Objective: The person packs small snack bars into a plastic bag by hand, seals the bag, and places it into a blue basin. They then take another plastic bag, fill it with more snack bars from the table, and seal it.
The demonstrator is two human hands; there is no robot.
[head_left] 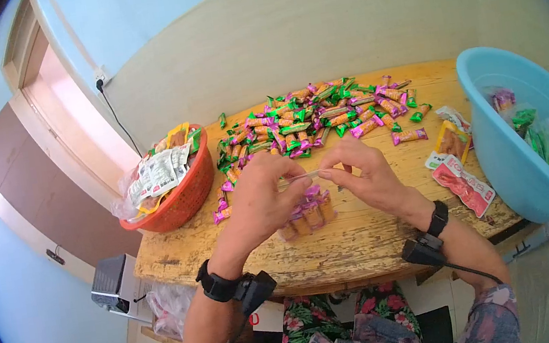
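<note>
Both hands are raised over the middle of the wooden table. Beneath them lies a clear plastic bag (308, 217) with several purple-wrapped snacks inside. My left hand (264, 190) pinches the left side of the bag's clear upper edge. The right side of that edge is between the thumb and fingers of my right hand (367, 176). Just beyond my hands is a large pile of small snack packets (309, 117) in green and purple wrappers.
On the wooden table's (231, 260) left edge, a red basket (185, 200) holds packets. A blue basin (492, 136) with bagged snacks stands at the right. Beside it lie a red-and-white packet (462, 186) and a yellow packet (452, 141).
</note>
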